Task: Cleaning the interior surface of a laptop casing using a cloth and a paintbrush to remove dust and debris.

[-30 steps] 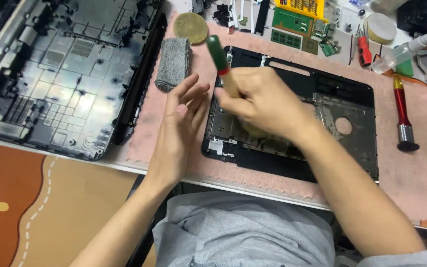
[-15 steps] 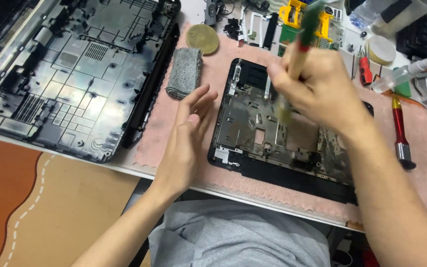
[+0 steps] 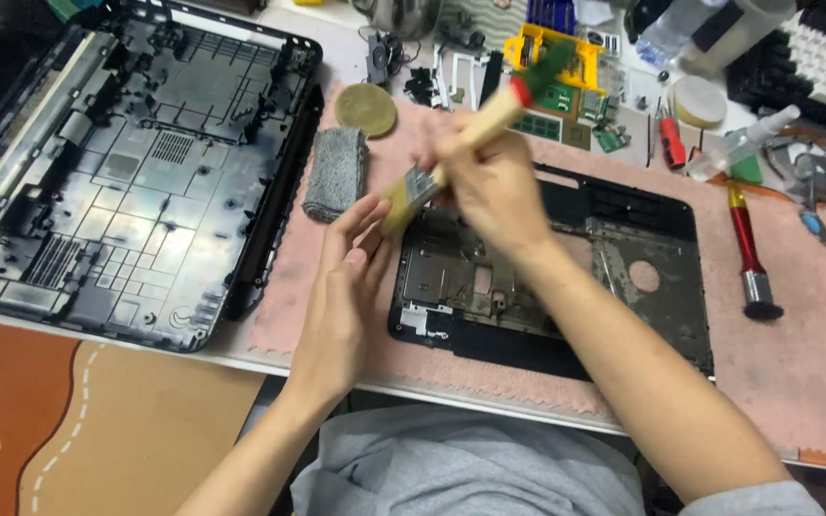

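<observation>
Brush (image 3: pixel 451 153) lies slanted, bristles down toward the left hand (image 3: pixel 341 296), wooden handle rising up and away past the right hand (image 3: pixel 489 186), which grips it mid-handle, fingers curled shut. The left hand is flat, fingers together, fingertips just beside the bristles. Below the right hand, a black laptop case (image 3: pixel 623 287) lies on a pink mat (image 3: pixel 795 382) on the table.

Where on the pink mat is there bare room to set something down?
Bare pink mat shows right of the black laptop frame, below the red-handled brush. A narrower strip lies between the grey cloth and the left hand. The bench's far edge is crowded with parts.
</observation>
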